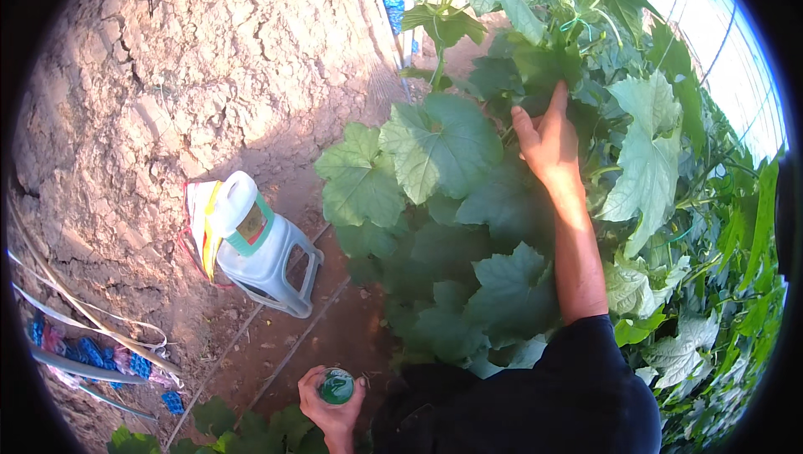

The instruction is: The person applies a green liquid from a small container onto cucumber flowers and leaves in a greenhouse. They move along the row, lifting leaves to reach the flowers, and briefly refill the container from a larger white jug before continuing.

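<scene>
My left hand [332,407] holds a small clear cup [336,386] of green liquid low in front of me, its fingers wrapped around the sides. Up among the vine plants, my right hand [552,140] has its thumb and index finger spread apart. The index fingertip meets the lower edge of a shaded leaf [546,65]; the other fingers are partly hidden, and I see nothing held there. Broad lobed leaves [442,147] hang to the left of this hand. Above it, a green tie [576,24] loops around a stem.
A grey plastic stool [295,266] carries a white jug with a green label [248,219] and a white-and-yellow bag [204,222]. Cracked dry soil [188,78] spreads along the left. Pale hoses [88,366] and blue netting [94,353] lie at the lower left. Strings [718,46] run upward at right.
</scene>
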The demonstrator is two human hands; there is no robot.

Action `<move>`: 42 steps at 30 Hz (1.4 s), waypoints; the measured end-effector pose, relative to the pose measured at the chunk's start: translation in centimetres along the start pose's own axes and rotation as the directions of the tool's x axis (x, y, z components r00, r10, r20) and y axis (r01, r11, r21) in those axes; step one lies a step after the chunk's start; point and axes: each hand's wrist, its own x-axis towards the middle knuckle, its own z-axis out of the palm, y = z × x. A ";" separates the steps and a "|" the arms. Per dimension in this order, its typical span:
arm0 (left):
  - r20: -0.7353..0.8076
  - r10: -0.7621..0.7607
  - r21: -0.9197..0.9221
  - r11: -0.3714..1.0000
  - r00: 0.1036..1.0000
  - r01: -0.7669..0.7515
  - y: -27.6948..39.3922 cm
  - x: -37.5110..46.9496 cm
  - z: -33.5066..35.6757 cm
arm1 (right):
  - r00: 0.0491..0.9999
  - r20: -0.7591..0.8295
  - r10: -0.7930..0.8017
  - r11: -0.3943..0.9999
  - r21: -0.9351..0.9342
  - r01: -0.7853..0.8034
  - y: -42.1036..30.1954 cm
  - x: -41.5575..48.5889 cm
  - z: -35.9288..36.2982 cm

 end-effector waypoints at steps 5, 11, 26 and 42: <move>-0.087 -0.052 0.041 0.998 0.995 0.056 1.2 1.2 0.9 | 1.000 0.001 -0.009 0.977 0.212 0.009 1.7 -1.7 2.9; -0.128 -0.212 0.072 0.972 0.969 0.223 1.1 1.0 -0.1 | 0.980 0.148 -0.133 0.896 0.441 0.055 -0.5 -7.6 8.7; -0.172 -0.265 0.009 0.963 0.949 0.271 -9.0 6.3 -4.6 | -0.046 0.865 -0.500 0.743 0.455 0.490 -12.8 -17.8 25.9; -0.352 -0.465 0.006 0.867 0.812 0.499 -13.8 10.7 -14.9 | 0.207 0.851 -0.483 0.784 0.315 0.535 -31.6 -14.4 52.5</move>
